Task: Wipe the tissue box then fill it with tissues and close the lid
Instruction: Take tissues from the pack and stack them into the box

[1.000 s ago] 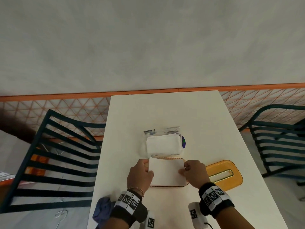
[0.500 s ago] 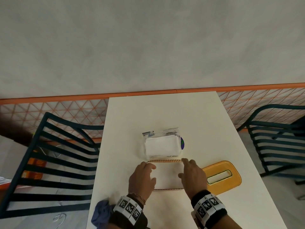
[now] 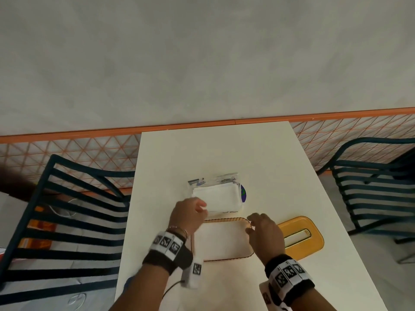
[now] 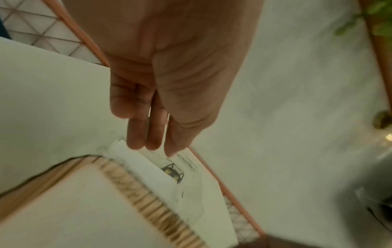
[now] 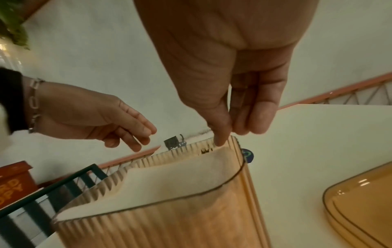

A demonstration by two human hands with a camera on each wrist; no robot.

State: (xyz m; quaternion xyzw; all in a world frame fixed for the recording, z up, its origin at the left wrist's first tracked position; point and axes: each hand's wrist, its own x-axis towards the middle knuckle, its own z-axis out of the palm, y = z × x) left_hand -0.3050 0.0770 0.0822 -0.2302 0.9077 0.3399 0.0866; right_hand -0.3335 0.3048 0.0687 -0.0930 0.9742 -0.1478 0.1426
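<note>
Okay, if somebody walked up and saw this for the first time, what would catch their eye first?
Probably the ribbed amber tissue box at the near middle of the white table, already holding white tissues, with the right hand at its far right corner. Its orange slotted lid lies off to the right. Just beyond the box, the left hand reaches the opened plastic tissue pack.

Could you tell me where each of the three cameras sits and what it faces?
Head: worn on the head, looking down at the white table; both forearms, left hand and right hand show.
Left wrist: looks along the left hand's fingers toward the clear plastic tissue pack.
Right wrist: looks along the right hand at the ribbed amber tissue box; the left hand appears too.
All three share the box and pack.
</note>
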